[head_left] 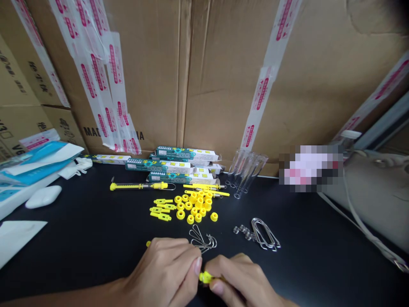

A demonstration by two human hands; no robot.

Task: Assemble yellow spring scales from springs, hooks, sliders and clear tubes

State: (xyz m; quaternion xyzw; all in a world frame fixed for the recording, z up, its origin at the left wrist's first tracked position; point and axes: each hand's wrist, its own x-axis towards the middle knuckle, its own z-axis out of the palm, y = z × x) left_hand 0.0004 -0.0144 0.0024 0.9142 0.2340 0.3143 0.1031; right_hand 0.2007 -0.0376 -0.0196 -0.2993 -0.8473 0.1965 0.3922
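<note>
Yellow piece (206, 277): between hands, toward near edge of tabletop (319, 238)
Right hand (246, 277): pinching it, likely for control
Left hand (166, 268): curled alongside, grip hidden, can't tell
Yellow rings (199, 203): clustered, probably for reach

The pinched piece (206, 277) is yellow, the tabletop (96, 226) black.
</note>
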